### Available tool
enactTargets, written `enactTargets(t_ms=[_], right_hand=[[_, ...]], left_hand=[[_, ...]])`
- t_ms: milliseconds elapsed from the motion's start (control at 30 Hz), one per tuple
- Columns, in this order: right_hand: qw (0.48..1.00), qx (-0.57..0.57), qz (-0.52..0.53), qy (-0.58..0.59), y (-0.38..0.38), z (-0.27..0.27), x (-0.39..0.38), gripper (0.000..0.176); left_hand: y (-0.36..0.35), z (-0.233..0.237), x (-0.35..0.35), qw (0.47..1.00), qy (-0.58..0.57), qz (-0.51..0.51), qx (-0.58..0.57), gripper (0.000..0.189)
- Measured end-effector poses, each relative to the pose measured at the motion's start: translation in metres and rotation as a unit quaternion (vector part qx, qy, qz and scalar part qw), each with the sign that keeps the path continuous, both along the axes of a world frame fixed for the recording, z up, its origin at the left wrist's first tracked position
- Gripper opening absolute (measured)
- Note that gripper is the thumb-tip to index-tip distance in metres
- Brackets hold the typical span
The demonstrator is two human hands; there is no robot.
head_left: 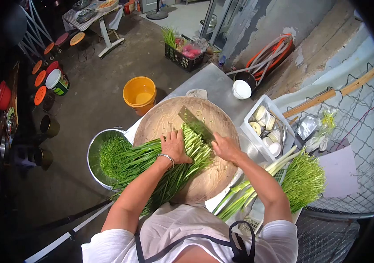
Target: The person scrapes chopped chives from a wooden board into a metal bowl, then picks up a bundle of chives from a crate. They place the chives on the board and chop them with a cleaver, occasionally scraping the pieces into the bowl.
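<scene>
A big bunch of garlic chives (149, 160) lies across the round wooden chopping board (162, 116), its pale cut ends toward the upper right. My left hand (176, 148), with a bracelet at the wrist, presses down on the bunch and holds it. In my right hand (227, 149) is the handle of a cleaver (195, 122). Its broad blade rests along the cut ends, with small bits of green stuck on it. Left of the board, a metal pot (91, 164) contains finely chopped greens (113, 153); the chives' leafy ends hang over its rim.
A white bin (244, 127) of lidded containers stands right of the board. Below it lie spring onions (241, 193) and another green bunch (303, 179). A yellow bucket (139, 92) stands beyond the metal table (204, 83). Farther off is a black crate (184, 61) with vegetables.
</scene>
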State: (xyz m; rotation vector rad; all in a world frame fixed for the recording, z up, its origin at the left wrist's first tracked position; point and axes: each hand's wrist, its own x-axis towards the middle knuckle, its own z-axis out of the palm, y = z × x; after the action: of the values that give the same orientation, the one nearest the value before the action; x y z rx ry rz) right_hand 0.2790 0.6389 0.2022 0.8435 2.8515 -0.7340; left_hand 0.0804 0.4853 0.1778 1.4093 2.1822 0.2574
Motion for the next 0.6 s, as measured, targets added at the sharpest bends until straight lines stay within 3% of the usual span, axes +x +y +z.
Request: enactTargets(t_ms=[67,100,200,367,533,600], right_hand=[[0.996,-0.064,-0.031,-0.054,0.006,0.035,-0.001,0.023],[0.998,0.045,0.019,-0.044,0.016,0.043,0.004,0.022],[0.99,0.114,0.067,-0.041,0.048,0.049,0.004,0.023],[0.991,0.124,0.043,-0.003,0.074,-0.015,0.008,0.028],[0.995,0.093,0.027,-0.011,0.061,-0.012,0.009,0.03],[0.997,0.077,0.006,-0.011,0.048,0.013,0.011,0.029]], left_hand=[[-0.002,0.001,0.0,1.0,0.009,0.004,-0.002,0.134],[-0.002,-0.001,0.0,1.0,0.009,0.004,0.003,0.134],[-0.002,0.001,0.0,1.0,-0.002,0.004,0.012,0.134],[0.0,0.0,0.0,1.0,-0.008,0.011,0.009,0.136],[-0.003,0.002,0.005,1.0,0.002,0.027,0.009,0.142],[-0.003,-0.001,0.004,0.999,0.004,0.035,-0.005,0.143]])
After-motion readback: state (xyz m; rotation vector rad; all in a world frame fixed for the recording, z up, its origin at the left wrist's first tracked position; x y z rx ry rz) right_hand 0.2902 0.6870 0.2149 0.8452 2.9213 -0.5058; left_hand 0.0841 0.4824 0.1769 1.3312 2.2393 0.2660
